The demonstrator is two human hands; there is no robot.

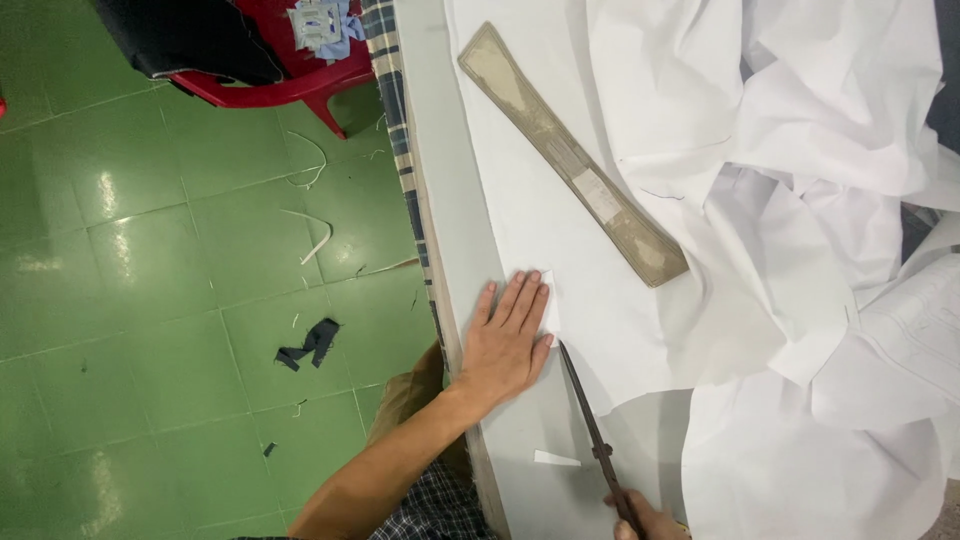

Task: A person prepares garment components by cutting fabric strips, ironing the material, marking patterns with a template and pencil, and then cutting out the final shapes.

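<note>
The left hand (507,345) lies flat with its fingers (520,300) extended and close together, gripping nothing, pressing a small white piece (550,300) and the white fabric sheet (520,200) onto the grey table (440,150) near its left edge. The right hand (645,520) shows only partly at the near edge of the view; it is closed on the handles of the scissors (590,430), though the exact finger spread cannot be told. The scissor blades appear nearly together, their tip just beside the heel and little-finger side of the left hand, at the cut edge of the sheet. Risk: that tip is very close to the holding hand, so a forward push could nick it. Should the flat palm lose pressure, the sheet could slide and the cut wander. A long worn wooden ruler (570,160) lies diagonally on the sheet farther off, apart from both hands. Loose white cloth (800,200) is heaped on the right. A small white offcut (555,458) lies on the table near the scissors. Left of the table, scraps lie on the green tiled floor (150,300), and a red plastic chair (290,85) stands at the far left.
</note>
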